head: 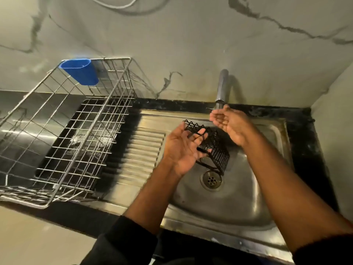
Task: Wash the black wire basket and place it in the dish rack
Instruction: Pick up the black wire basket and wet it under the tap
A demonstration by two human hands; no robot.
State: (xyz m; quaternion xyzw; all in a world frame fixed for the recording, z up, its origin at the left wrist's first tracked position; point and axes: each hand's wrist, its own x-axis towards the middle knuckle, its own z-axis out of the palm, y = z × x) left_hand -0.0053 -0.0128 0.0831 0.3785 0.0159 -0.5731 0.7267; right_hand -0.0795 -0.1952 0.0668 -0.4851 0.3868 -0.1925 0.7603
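The black wire basket [214,148] is a small rack with a zigzag rim, held tilted over the steel sink bowl [238,199]. My left hand [183,150] grips it from the left, fingers hooked through its wires. My right hand [229,123] is cupped, palm up, just under the tap's spout [221,88], apart from the basket and holding nothing. The silver wire dish rack [63,131] stands on the counter to the left of the sink, with nothing inside it.
A blue plastic cup holder [81,71] hangs on the rack's back rim. A black drip tray [80,150] lies under the rack. The ribbed steel drainboard [141,150] separates rack and bowl. The drain [211,180] sits below the basket. Marble wall behind and at right.
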